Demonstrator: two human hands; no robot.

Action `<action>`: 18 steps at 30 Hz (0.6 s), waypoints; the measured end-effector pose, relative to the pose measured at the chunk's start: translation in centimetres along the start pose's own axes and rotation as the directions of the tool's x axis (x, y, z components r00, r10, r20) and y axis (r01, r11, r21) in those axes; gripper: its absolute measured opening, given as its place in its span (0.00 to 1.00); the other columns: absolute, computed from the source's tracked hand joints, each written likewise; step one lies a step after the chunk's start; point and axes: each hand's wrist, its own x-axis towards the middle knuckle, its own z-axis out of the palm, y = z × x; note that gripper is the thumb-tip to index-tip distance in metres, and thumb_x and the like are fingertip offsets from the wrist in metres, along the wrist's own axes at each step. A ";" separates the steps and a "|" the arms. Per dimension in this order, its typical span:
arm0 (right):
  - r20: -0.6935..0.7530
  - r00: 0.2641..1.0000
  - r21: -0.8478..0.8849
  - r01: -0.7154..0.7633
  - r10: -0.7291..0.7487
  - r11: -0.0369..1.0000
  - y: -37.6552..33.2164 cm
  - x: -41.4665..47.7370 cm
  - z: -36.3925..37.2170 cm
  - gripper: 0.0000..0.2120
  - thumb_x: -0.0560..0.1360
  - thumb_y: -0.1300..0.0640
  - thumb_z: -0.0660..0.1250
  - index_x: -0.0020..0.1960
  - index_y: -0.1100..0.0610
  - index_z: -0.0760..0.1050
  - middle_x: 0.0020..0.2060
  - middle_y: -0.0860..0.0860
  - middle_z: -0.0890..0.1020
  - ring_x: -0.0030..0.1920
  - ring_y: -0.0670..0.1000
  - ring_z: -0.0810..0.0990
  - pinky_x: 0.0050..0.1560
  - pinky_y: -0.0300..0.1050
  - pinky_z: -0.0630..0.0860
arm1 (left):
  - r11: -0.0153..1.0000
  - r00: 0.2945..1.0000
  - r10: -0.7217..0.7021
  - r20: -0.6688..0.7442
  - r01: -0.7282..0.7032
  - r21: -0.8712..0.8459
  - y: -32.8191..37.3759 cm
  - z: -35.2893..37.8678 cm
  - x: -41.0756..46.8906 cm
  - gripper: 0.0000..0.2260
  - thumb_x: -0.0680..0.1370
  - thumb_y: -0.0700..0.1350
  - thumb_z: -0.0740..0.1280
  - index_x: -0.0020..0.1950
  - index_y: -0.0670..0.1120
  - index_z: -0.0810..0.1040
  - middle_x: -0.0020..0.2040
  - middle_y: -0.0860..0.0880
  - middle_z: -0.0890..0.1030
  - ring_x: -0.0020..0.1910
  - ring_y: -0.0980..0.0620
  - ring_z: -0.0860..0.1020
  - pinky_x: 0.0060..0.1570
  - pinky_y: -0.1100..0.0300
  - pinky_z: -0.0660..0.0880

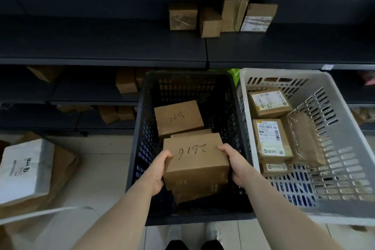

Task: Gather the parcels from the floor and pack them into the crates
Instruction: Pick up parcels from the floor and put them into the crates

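Far left, on the pale tiled floor [97,168]: a white soft parcel with handwritten marks [24,170] lying on top of a flat brown paper parcel [63,166]. Centre: a black perforated plastic crate [138,148] holding a brown cardboard box with dark handwriting [178,117] at its far end. Nearer the camera, inside the same crate, a second brown cardboard box marked with handwritten digits [195,160] is clamped between both hands; the left hand [156,170] is pressed to its left side with the thumb on the top edge, the right hand [236,165] to its right side, fingers wrapped underneath. Right, touching the black crate: a white slotted plastic crate [328,148] containing several brown labelled cardboard boxes [272,138] and a brown padded envelope [304,138]. Background: dark metal shelving [101,46], with four small brown cardboard boxes [222,17] standing on the upper shelf above the crates
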 end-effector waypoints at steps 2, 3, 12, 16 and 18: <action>-0.025 0.999 -0.074 -0.023 0.021 0.997 0.4 0.0 0.4 0.16 0.77 0.47 0.65 0.57 0.57 0.79 0.51 0.60 0.83 0.54 0.60 0.81 0.54 0.53 0.78 | 0.999 0.999 -0.031 -0.013 0.032 0.033 -0.1 0.0 0.4 0.09 0.75 0.46 0.64 0.51 0.43 0.78 0.49 0.40 0.80 0.47 0.42 0.77 0.49 0.52 0.73; -0.054 0.998 -0.120 -0.041 0.035 0.992 0.4 -0.3 0.8 0.13 0.76 0.49 0.66 0.54 0.57 0.78 0.50 0.59 0.82 0.56 0.60 0.79 0.59 0.54 0.76 | 0.997 0.999 -0.048 -0.014 0.049 0.062 -0.1 0.1 0.5 0.08 0.74 0.44 0.64 0.51 0.43 0.77 0.48 0.40 0.79 0.46 0.42 0.77 0.48 0.52 0.72; -0.121 0.990 -0.208 0.049 -0.075 0.977 -3.6 0.1 1.6 0.20 0.77 0.45 0.63 0.63 0.55 0.74 0.55 0.58 0.80 0.56 0.60 0.78 0.59 0.53 0.74 | 0.982 0.999 0.042 0.006 -0.042 0.184 3.6 1.6 1.2 0.12 0.77 0.48 0.64 0.59 0.46 0.75 0.54 0.41 0.79 0.54 0.42 0.77 0.54 0.51 0.71; -0.163 0.954 -0.294 0.198 -0.253 0.935 -6.7 0.7 2.1 0.20 0.82 0.52 0.59 0.73 0.56 0.68 0.60 0.56 0.78 0.56 0.56 0.77 0.54 0.49 0.75 | 0.960 0.987 0.162 0.016 -0.161 0.229 6.0 2.5 1.8 0.22 0.77 0.49 0.65 0.70 0.44 0.70 0.64 0.44 0.76 0.62 0.44 0.74 0.68 0.48 0.67; -0.171 0.941 -0.321 0.227 -0.292 0.919 -7.5 0.7 2.4 0.23 0.83 0.56 0.57 0.78 0.56 0.61 0.68 0.56 0.74 0.63 0.57 0.74 0.60 0.49 0.72 | 0.954 0.985 0.169 0.030 -0.171 0.248 6.6 2.8 2.2 0.25 0.75 0.51 0.65 0.71 0.45 0.69 0.68 0.47 0.73 0.64 0.46 0.72 0.68 0.52 0.66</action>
